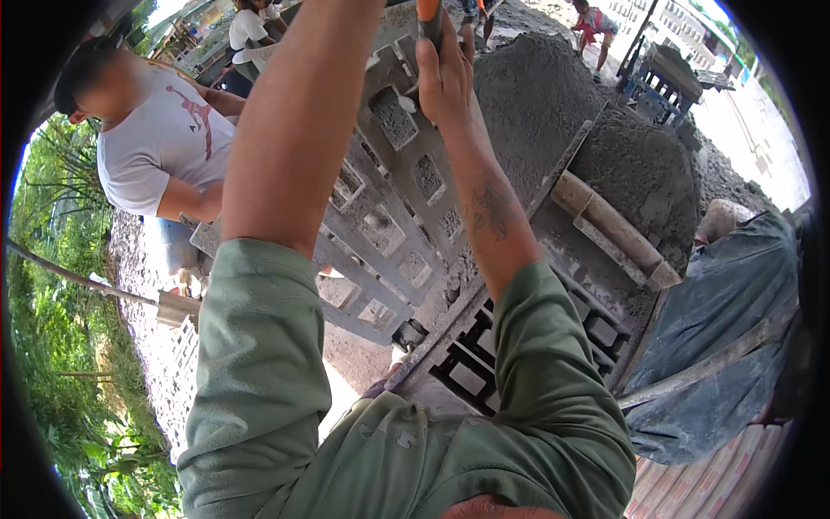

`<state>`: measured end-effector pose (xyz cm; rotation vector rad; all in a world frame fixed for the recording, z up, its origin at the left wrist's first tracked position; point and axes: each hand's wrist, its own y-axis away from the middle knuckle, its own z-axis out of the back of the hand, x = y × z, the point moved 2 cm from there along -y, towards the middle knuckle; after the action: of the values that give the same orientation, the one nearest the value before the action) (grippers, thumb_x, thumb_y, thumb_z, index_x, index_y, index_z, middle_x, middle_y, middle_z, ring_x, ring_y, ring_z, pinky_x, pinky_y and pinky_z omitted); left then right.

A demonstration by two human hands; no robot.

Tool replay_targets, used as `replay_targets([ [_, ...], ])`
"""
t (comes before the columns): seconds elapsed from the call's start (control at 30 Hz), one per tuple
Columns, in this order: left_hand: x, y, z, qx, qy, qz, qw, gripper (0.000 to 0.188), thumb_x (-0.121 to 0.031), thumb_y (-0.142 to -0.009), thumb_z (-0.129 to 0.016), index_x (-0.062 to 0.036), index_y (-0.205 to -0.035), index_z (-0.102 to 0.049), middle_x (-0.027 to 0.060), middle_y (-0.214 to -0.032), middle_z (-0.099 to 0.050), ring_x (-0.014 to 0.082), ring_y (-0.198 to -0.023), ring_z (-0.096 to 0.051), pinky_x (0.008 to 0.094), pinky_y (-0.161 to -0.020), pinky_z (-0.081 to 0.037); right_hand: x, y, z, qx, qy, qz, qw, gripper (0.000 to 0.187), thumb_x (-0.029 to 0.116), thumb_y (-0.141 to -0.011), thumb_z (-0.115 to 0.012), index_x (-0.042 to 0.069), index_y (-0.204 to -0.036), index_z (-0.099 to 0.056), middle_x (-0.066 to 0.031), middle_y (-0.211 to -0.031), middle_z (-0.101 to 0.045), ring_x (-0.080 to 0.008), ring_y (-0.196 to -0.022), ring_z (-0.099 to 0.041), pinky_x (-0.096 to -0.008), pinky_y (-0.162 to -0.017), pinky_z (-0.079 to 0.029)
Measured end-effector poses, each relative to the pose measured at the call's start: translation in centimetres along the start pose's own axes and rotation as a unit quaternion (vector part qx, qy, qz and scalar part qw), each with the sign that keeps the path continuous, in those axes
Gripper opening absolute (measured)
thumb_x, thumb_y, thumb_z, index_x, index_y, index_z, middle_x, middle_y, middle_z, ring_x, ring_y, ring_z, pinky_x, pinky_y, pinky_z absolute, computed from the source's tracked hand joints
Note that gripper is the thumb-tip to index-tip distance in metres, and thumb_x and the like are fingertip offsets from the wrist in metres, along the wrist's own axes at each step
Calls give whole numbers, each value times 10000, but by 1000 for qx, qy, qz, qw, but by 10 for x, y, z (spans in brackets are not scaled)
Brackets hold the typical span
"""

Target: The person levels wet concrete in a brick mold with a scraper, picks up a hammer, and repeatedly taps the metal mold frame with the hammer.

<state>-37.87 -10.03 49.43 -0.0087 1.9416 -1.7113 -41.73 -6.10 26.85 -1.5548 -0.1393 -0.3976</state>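
Here on my feed the grey frame (405, 221) fills the middle, a slotted thing with rectangular openings, some packed with rough grey mix, and I'm placing everything by it. At its far end, the right hand (446, 82) is up, fingers curled closed around a tool handle (428, 19), orange above and dark below. That handle runs out of the top of my view, so I can't tell what it belongs to, nor whether it hangs over the frame or just beside it. The left forearm (303, 112) crosses in front of the frame's left part, but its hand is past my upper edge; how open it is or what it has, I can't say.

Right of the frame's far end I've got a dark grey heap (540, 95), then a second mound (635, 164) farther right, with a mix-crusted trough (616, 223) at its near side. Near side, right of the frame: a black grid (471, 359), partly behind the green right sleeve (553, 355). Well out to the frame's right hangs a dusty blue-green cloth (709, 337). To its left, a co-worker (169, 143) in a white shirt and dark cap leans close.
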Motion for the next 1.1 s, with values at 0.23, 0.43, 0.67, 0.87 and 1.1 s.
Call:
replay_targets([
  [0.23, 106, 177, -40, -31, 69, 185, 980, 117, -23, -703, -628, -28, -693, -512, 48, -538, -543, 116, -484, -535, 269, -449, -407, -31, 173, 53, 76, 92, -169, 978, 552, 386, -948, -251, 69, -1399, -229, -118, -1422, -300, -256, -1350, -208, -454, -1087, -26],
  [0.43, 67, 174, -59, 19, 15, 114, 993, 112, -40, -721, -629, -21, -698, -521, 42, -557, -551, 90, -514, -532, 260, -462, -412, -27, 168, 58, 51, 91, -248, 963, 579, 388, -942, -267, 56, -1408, -176, -123, -1452, -227, -242, -1376, -107, -481, -1078, 33],
  [0.67, 9, 55, -15, 28, 12, 116, 993, 111, -37, -736, -576, -60, -671, -489, 6, -514, -464, 99, -403, -442, 241, -379, -363, 34, 62, 4, -61, 32, -199, 978, 572, 364, -940, -316, -14, -1364, -246, -185, -1373, -354, -290, -1342, -218, -503, -1081, 2],
  [0.87, 70, 195, -41, 28, 23, 97, 995, 151, -75, -730, -664, -43, -702, -519, 28, -555, -555, 73, -463, -513, 225, -433, -408, 6, 191, 39, -21, 83, -298, 951, 590, 382, -934, -310, 30, -1392, -196, -160, -1419, -284, -268, -1348, -207, -511, -1072, 44],
  [1.1, 31, 296, -79, 44, 45, 61, 996, 137, -46, -771, -658, -57, -727, -529, 22, -658, -547, 63, -592, -515, 238, -546, -435, -47, 271, 88, 158, 289, -290, 899, 631, 461, -924, -300, 77, -1406, -163, -120, -1439, -242, -258, -1360, -168, -512, -1069, 55],
])
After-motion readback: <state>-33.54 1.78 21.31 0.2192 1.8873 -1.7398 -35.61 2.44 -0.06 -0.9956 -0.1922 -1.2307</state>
